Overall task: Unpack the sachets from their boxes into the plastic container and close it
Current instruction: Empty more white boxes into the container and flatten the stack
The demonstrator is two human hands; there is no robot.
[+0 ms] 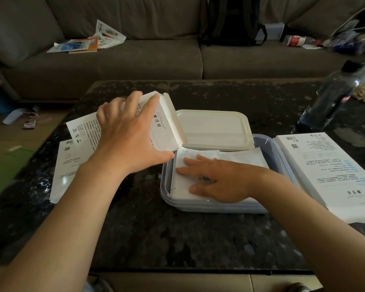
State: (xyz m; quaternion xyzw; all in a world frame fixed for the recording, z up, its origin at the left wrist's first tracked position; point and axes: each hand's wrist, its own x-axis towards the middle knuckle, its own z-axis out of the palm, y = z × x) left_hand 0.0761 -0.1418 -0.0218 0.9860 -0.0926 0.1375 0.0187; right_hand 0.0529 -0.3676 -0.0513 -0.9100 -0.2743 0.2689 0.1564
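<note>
The left hand (126, 135) grips the white box (164, 123) tipped beside the plastic container (164, 186), and the right hand (217, 180) lies flat on the sachets (240, 159) inside it — press them level so the lid (215, 127) shuts.

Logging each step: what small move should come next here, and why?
Probably the left hand draws the tilted box back and away: its open end sits at the container rim, and the right hand lies flat on the sachets already inside.
</note>
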